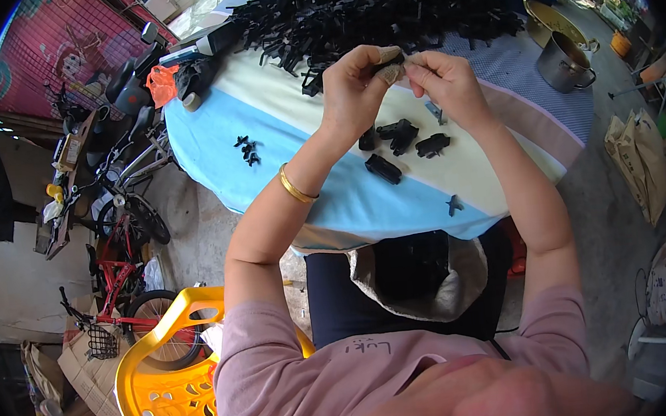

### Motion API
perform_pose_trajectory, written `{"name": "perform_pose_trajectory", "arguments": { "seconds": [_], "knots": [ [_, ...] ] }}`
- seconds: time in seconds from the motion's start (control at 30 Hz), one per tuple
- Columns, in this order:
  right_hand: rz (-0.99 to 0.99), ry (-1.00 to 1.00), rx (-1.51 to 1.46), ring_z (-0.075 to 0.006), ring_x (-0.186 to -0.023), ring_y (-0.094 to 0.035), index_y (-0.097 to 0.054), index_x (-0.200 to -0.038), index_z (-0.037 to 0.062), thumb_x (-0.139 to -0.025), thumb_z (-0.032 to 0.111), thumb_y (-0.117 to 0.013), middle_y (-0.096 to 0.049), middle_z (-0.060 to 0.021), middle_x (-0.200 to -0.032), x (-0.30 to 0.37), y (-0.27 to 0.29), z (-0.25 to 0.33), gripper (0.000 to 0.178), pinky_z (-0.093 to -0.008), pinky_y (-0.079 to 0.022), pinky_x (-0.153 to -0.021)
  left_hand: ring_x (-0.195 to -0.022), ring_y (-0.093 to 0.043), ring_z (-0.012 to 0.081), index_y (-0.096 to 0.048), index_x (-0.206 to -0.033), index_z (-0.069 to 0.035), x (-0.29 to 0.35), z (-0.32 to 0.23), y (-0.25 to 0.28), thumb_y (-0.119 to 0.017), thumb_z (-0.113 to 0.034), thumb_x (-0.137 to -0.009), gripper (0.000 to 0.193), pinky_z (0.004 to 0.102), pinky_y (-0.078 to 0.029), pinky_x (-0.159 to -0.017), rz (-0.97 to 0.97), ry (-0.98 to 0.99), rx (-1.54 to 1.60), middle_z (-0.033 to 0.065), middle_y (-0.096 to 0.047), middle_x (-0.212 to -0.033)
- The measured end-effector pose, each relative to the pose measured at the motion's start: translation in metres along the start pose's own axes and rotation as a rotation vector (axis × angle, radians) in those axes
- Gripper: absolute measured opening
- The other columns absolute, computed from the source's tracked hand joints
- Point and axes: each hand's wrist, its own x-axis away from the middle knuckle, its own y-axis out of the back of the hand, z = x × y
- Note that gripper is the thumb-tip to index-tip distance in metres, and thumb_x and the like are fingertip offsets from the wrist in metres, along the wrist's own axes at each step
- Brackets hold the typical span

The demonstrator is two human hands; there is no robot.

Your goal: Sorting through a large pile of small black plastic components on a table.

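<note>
My left hand (pixel 354 90) and my right hand (pixel 450 88) meet above the table, both closed in a pinch. Between their fingertips is a small black plastic piece, mostly hidden by the fingers. Tan covers wrap the thumb and a fingertip of my left hand. Just beyond lies a large heap of black plastic pieces (pixel 362 13). Below my hands are several black clumps, among them a longer block (pixel 383 169) and a jagged one (pixel 433 145). A small grey-blue object (pixel 434 111) shows under my right hand. One cross-shaped black piece (pixel 454 205) lies near the front edge.
A striped cloth (pixel 215 151) covers the round table, with small black bits (pixel 247 150) at left. An open sack (pixel 472 275) with dark contents sits at my lap. A metal pot (pixel 564 65) stands right. A yellow chair (pixel 138 387) and bicycles (pixel 119 273) are at left.
</note>
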Motion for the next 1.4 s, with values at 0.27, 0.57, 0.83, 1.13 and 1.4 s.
{"name": "perform_pose_trajectory", "arguments": {
  "seconds": [0.27,0.57,0.83,1.13,1.4],
  "knots": [
    [0.132,-0.255,-0.199,0.0005,-0.046,-0.035,-0.060,-0.078,0.0061,-0.084,0.014,-0.054,-0.047,0.0056,-0.057,-0.011,0.021,-0.013,0.011,-0.0148,-0.022,-0.040,-0.085,-0.058,0.0097,-0.055,-0.101,0.005,-0.005,-0.005,0.000,-0.061,0.005,-0.077,0.024,0.0216,-0.049,-0.077,0.072,0.027,-0.311,0.0073,-0.060,-0.094],
    [0.038,-0.085,-0.121,-0.0022,-0.050,-0.042,-0.063,-0.077,0.0028,-0.082,0.018,-0.058,-0.051,0.0033,-0.057,-0.015,0.014,-0.030,0.017,-0.0188,-0.032,-0.046,-0.079,-0.062,0.0204,-0.062,-0.098,-0.002,-0.024,0.007,0.062,-0.065,-0.011,-0.075,0.026,0.0295,-0.049,-0.071,0.273,0.127,-0.806,0.0105,-0.065,-0.090],
    [0.041,-0.016,0.100,-0.0021,-0.056,-0.045,-0.062,-0.084,0.0016,-0.080,0.012,-0.062,-0.054,0.0042,-0.065,-0.008,0.009,-0.022,0.012,-0.0171,-0.037,-0.050,-0.079,-0.061,0.0268,-0.055,-0.109,-0.006,-0.016,0.034,0.043,-0.066,-0.012,-0.069,0.043,0.0327,-0.048,-0.071,0.265,0.032,-1.323,0.0127,-0.063,-0.081],
    [-0.013,0.327,0.084,-0.0062,-0.058,-0.055,-0.064,-0.085,0.0019,-0.071,0.007,-0.071,-0.062,-0.0033,-0.068,0.000,-0.008,-0.014,0.016,-0.0187,-0.045,-0.053,-0.083,-0.056,0.0113,-0.049,-0.118,0.002,-0.014,0.014,0.008,-0.052,-0.007,-0.084,0.035,0.0224,-0.046,-0.073,0.111,0.256,-0.179,0.0083,-0.059,-0.095],
    [-0.106,-0.028,-0.066,-0.0032,-0.064,-0.054,-0.063,-0.086,0.0025,-0.078,0.015,-0.068,-0.062,0.0002,-0.073,-0.007,0.002,-0.015,0.016,-0.0168,-0.042,-0.057,-0.085,-0.059,0.0134,-0.044,-0.124,0.000,-0.008,0.003,0.005,-0.057,-0.011,-0.085,0.043,0.0231,-0.047,-0.074,0.155,0.184,0.134,0.0072,-0.059,-0.097]
  ]
}}
